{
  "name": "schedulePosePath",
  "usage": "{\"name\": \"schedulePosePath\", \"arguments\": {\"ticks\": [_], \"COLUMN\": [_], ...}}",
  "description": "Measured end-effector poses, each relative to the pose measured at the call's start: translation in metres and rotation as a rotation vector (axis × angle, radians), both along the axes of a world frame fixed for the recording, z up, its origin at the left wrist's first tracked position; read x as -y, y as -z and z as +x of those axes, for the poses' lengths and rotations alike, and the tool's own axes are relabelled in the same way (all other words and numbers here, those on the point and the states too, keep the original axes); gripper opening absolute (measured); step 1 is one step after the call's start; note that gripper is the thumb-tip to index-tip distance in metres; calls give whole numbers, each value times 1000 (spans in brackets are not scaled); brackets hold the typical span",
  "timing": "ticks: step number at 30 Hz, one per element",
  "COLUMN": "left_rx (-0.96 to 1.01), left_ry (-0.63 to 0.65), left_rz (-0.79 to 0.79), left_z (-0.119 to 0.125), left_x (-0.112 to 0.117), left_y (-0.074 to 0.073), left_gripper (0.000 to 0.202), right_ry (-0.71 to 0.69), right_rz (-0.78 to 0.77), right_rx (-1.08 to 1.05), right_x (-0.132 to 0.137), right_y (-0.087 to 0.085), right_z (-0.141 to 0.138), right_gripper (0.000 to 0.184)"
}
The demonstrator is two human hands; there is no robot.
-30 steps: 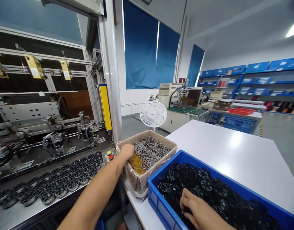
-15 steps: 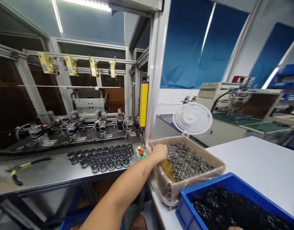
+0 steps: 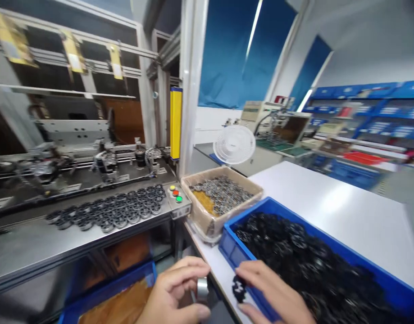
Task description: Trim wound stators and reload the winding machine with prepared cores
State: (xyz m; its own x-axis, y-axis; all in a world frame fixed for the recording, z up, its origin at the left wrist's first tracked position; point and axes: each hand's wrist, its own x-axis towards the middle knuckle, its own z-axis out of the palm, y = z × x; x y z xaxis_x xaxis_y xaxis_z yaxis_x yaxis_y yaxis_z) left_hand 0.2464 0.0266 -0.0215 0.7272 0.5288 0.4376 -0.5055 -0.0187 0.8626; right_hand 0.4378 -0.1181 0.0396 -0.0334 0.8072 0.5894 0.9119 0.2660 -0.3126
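In the lower middle, my left hand (image 3: 176, 294) curls its thumb and fingers around a silver metal ring (image 3: 202, 288). To its right, my right hand (image 3: 277, 292) pinches a small black round part with openings (image 3: 239, 288) at the near side of the blue bin (image 3: 238, 254). The two parts face each other with a gap between them. Many black parts (image 3: 294, 243) are heaped in that bin. Behind it, a plastic-wrapped cardboard box (image 3: 202, 220) holds grey metal rings (image 3: 227, 193) and a yellowish patch at its left.
Rows of black-and-grey round parts (image 3: 119, 211) cover part of the metal bench (image 3: 20, 252) beside a button panel (image 3: 181, 209). A machine frame rises behind. A white fan (image 3: 234, 144) stands past the box; a second blue bin (image 3: 73, 310) sits low at left.
My left hand has left the cardboard box and come back towards me with a metal ring. My right hand has risen from the blue bin with a black part. The view has swung right.
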Motion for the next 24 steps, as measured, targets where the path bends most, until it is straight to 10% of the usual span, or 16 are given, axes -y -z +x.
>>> {"name": "schedulePosePath", "arguments": {"ticks": [24], "left_rx": [4], "left_ry": [311], "left_rz": [-454], "left_z": [30], "left_x": [44], "left_y": [-9], "left_gripper": [53], "right_ry": [-214], "right_rz": [95], "right_rx": [-168], "right_x": [17], "right_y": [8], "right_z": [-18], "right_gripper": [44]}}
